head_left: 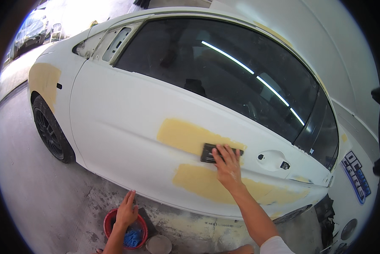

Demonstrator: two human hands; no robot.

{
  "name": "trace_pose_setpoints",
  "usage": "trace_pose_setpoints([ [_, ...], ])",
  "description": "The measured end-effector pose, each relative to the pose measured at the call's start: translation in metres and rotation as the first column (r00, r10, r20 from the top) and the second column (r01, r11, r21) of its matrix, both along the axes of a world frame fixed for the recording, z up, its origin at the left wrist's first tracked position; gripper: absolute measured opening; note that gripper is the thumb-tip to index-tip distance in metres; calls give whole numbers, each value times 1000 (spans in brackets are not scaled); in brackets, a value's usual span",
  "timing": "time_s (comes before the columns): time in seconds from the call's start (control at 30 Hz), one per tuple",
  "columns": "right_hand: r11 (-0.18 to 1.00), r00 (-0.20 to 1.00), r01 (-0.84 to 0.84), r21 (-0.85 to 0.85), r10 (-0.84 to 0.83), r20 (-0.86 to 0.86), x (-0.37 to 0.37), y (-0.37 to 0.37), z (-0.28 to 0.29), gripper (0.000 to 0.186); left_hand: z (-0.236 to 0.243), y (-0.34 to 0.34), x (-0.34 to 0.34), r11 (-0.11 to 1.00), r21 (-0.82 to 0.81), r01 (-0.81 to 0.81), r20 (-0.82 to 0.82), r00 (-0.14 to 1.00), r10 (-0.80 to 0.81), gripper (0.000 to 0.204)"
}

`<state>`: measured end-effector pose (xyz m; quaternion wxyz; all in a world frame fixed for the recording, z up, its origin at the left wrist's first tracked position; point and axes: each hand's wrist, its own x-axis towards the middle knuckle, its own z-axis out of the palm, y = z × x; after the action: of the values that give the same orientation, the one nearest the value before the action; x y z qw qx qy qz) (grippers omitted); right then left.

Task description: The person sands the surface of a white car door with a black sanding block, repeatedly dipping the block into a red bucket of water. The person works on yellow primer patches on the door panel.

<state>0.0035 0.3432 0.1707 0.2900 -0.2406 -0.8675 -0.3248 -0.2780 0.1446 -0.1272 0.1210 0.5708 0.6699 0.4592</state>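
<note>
A white car door (109,112) with its handle removed fills the middle of the view. My right hand (229,168) presses a black sanding block (207,153) flat on the door, its fingers closed over the block. The block lies on the lower right part of a yellow filler patch (179,133). A second, longer filler patch (200,182) spreads below, partly hidden by my right forearm. My left hand (127,211) is empty, fingers stretched out, in front of the door's lower edge. Beneath it in view stands a red bucket (146,228) with a blue cloth (132,238) inside.
Beside the bucket sits a round, pale lidded container (159,244). The front wheel (50,129) is at left, below another filler patch (46,82) on the fender. Dark side windows (224,72) run above the door. A sign (356,175) hangs on the right wall.
</note>
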Motion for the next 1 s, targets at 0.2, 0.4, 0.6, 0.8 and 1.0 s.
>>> trace_pose_setpoints([
  [0.2, 986, 946, -120, -119, 150, 287, -87, 9, 22, 60, 2, 16, 5, 993, -78, 88, 160, 984, -74, 77],
  [0.4, 994, 994, 113, -2, -113, -8, 34, 13, 12, 57, 5, -9, -17, 998, -66, 22, 200, 980, -8, 77],
  [0.6, 987, 970, -147, -70, 158, 186, -112, -1, 18, 60, 6, 3, -4, 994, 100, -35, 263, 965, 8, 66],
  [0.8, 995, 995, 100, 31, -100, -17, 35, 19, -10, 60, -10, -9, -2, 1000, -31, 2, 292, 956, 8, 50],
  [1.0, 999, 1000, 13, 34, -13, -3, -58, 34, -41, 61, -24, 11, -7, 992, 3, -129, 270, 955, 123, 46],
])
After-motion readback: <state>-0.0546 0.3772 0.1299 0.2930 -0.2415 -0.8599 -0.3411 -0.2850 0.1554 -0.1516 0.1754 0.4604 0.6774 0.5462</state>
